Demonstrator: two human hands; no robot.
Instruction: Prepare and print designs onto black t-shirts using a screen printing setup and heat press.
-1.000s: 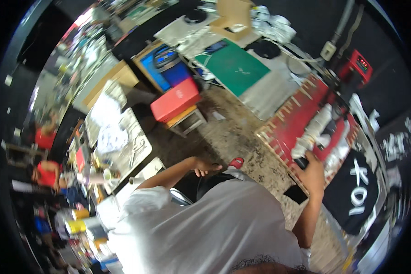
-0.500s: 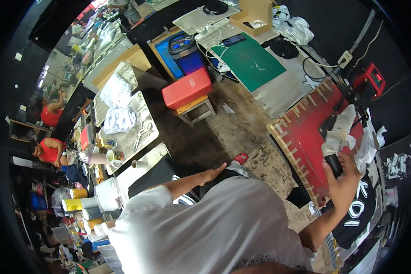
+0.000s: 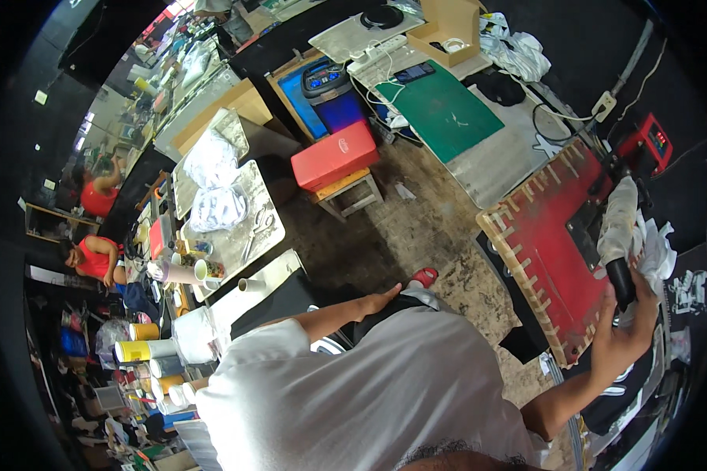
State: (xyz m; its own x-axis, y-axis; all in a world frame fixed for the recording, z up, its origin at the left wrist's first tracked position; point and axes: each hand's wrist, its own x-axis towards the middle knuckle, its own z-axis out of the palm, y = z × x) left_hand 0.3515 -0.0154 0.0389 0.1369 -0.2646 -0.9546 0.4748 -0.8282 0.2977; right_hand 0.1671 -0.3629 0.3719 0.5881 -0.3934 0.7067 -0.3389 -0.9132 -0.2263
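My right hand (image 3: 630,318) is at the black grip of a heat press handle (image 3: 620,284), thumb on one side and fingers on the other. Above the grip, the lever is wrapped in a whitish covering. The handle belongs to a heat press with a red plate (image 3: 546,255), its edges lined with strips of tan tape. Part of a black garment with white print (image 3: 609,400) lies beyond my right forearm. My left hand (image 3: 385,301) rests by my waist against dark cloth, fingers stretched out and holding nothing.
A red control box (image 3: 653,145) stands behind the press. Ahead are a green mat (image 3: 444,110) on a table and a red box (image 3: 335,157) on a wooden stool. Scissors (image 3: 258,231) and bagged bundles lie on the left table. Another person in red (image 3: 98,257) sits farther left.
My right hand and the press handle have shifted to the right, and my hand covers more of the garment's print. The whole view has moved slightly. My left hand stays by my waist.
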